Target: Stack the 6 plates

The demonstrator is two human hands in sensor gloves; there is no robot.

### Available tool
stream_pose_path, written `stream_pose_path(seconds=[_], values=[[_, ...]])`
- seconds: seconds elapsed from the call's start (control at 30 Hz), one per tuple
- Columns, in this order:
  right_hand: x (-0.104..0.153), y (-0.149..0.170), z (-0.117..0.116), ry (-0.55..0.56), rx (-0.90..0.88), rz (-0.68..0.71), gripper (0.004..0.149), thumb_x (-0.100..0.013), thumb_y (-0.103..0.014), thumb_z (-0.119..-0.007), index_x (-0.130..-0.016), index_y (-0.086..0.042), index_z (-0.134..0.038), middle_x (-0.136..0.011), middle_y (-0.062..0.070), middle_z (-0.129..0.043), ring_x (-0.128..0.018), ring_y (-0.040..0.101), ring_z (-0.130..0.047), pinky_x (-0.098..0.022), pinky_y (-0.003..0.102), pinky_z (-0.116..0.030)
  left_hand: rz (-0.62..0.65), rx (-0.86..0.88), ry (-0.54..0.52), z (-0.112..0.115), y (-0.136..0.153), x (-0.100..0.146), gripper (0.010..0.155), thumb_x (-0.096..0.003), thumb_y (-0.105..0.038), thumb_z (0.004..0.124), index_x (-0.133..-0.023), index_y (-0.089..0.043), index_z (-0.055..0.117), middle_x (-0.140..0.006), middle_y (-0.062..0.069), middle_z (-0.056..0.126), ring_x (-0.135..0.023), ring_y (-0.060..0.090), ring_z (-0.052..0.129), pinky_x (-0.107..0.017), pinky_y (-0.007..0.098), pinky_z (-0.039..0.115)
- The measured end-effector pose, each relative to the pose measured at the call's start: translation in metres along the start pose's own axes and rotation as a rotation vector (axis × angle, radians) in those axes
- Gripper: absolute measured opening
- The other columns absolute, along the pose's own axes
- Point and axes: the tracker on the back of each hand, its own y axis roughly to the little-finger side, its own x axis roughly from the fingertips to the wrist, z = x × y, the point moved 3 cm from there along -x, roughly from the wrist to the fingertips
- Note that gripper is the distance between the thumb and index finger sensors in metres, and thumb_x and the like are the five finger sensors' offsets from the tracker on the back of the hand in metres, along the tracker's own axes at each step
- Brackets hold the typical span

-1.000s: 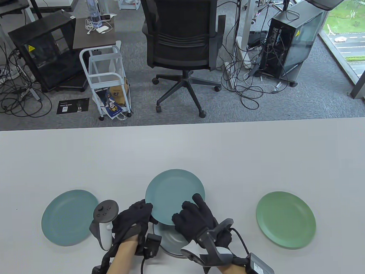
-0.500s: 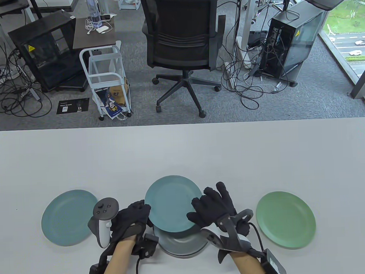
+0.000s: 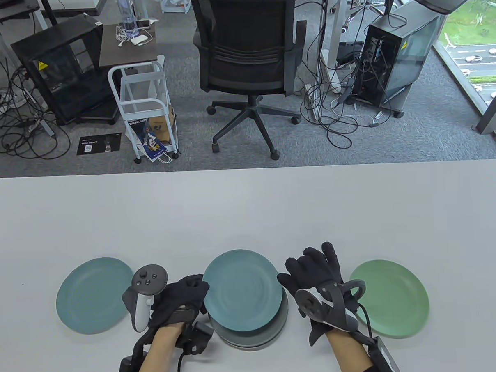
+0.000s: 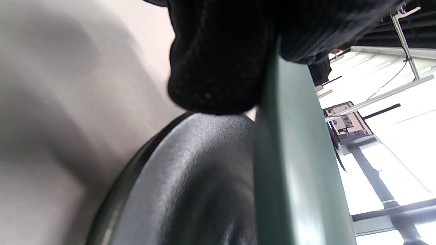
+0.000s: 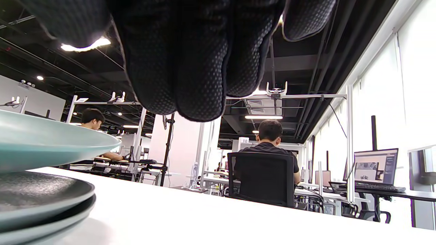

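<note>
Table view: a white table [image 3: 249, 210] carries three groups of plates near its front edge. At the centre sits a stack of plates [image 3: 254, 335]; a teal plate [image 3: 242, 295] is uppermost, offset toward the far left so that the darker plates beneath show at the near and right side. The left hand [image 3: 181, 298] grips the left rim of the teal plate. The left wrist view confirms the contact: a gloved finger [image 4: 218, 61] presses against the plate's edge [image 4: 293, 163], with the dark textured plate [image 4: 190, 190] directly below. The right wrist view shows the teal plate's right side raised clear of the dark plate beneath it, so the plate is tilted or held, not fully seated.

The right hand [image 3: 318, 279] hovers between the stack and a green plate [image 3: 394, 296], fingers spread and touching neither. In the right wrist view its fingers [image 5: 190, 58] hang free above the table, holding nothing.

A second teal plate [image 3: 94, 295] lies flat on the table to the left of the left hand, well apart from the stack. The green plate lies flat at the right.

Beyond the table stand an office chair [image 3: 246, 58], a white trolley [image 3: 143, 104] and a computer tower [image 3: 396, 60].
</note>
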Motion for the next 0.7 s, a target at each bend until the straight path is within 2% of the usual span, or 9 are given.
stream_pose_path(seconds=[0.43,0.5,0.53,0.57,0.6,0.63,0.7], values=[[0.0,0.005,0.001,-0.016,-0.008,-0.027,0.055,-0.048,-0.067,-0.057,-0.079,-0.032,-0.086,-0.075,-0.007,-0.094,-0.087,0.02,-0.08,-0.079,0.055,-0.046,-0.01,-0.077,0.068,0.005,-0.002,-0.001,0.046,-0.0371,-0.045,0.084,-0.075,-0.019,0.091,-0.035,-0.002,0.106,-0.062,0.011,0.098,-0.082,0.045,0.046],[0.0,0.006,0.001,-0.015,-0.011,-0.031,0.055,-0.048,-0.067,-0.057,-0.079,-0.032,-0.086,-0.075,-0.007,-0.094,-0.087,0.02,-0.08,-0.079,0.055,-0.046,-0.045,-0.125,0.035,0.001,0.0,0.0,0.047,-0.0349,-0.051,0.085,-0.071,-0.023,0.094,-0.031,-0.006,0.108,-0.06,0.013,0.099,-0.082,0.047,0.046],[0.0,0.007,0.001,-0.015,-0.009,-0.035,0.055,-0.048,-0.067,-0.057,-0.079,-0.032,-0.086,-0.075,-0.007,-0.094,-0.087,0.02,-0.08,-0.079,0.055,-0.046,-0.088,-0.202,0.001,-0.002,-0.001,0.003,0.049,-0.0336,-0.055,0.086,-0.07,-0.024,0.096,-0.033,-0.004,0.108,-0.062,0.016,0.097,-0.083,0.049,0.043],[0.0,0.009,0.002,-0.013,-0.011,-0.042,0.055,-0.048,-0.067,-0.057,-0.079,-0.032,-0.086,-0.075,-0.007,-0.094,-0.087,0.02,-0.08,-0.079,0.055,-0.046,-0.09,-0.317,-0.079,-0.008,-0.004,0.007,0.057,-0.0306,-0.062,0.086,-0.071,-0.024,0.096,-0.034,-0.004,0.108,-0.062,0.016,0.097,-0.083,0.049,0.043],[-0.001,0.011,0.002,-0.014,-0.013,-0.048,0.055,-0.048,-0.067,-0.057,-0.079,-0.032,-0.086,-0.075,-0.007,-0.094,-0.088,0.02,-0.08,-0.079,0.055,-0.046,-0.088,-0.37,-0.122,-0.01,-0.006,0.009,0.064,-0.03,-0.067,0.084,-0.076,-0.024,0.093,-0.038,-0.005,0.107,-0.064,0.016,0.097,-0.083,0.049,0.042],[-0.001,0.014,0.003,-0.018,-0.014,-0.064,0.055,-0.048,-0.066,-0.058,-0.08,-0.032,-0.086,-0.076,-0.007,-0.094,-0.088,0.02,-0.08,-0.079,0.055,-0.046,-0.098,-0.447,-0.187,-0.012,-0.01,0.012,0.065,-0.0308,-0.067,0.083,-0.08,-0.025,0.09,-0.042,-0.005,0.107,-0.066,0.016,0.096,-0.084,0.049,0.041],[-0.003,0.024,0.002,-0.062,-0.004,-0.119,0.054,-0.049,-0.065,-0.059,-0.083,-0.032,-0.084,-0.079,-0.006,-0.093,-0.089,0.021,-0.078,-0.079,0.056,-0.045,-0.088,-0.518,-0.235,-0.01,-0.015,0.015,0.065,-0.0322,-0.066,0.082,-0.085,-0.029,0.085,-0.051,-0.006,0.106,-0.073,0.016,0.093,-0.085,0.049,0.037]])
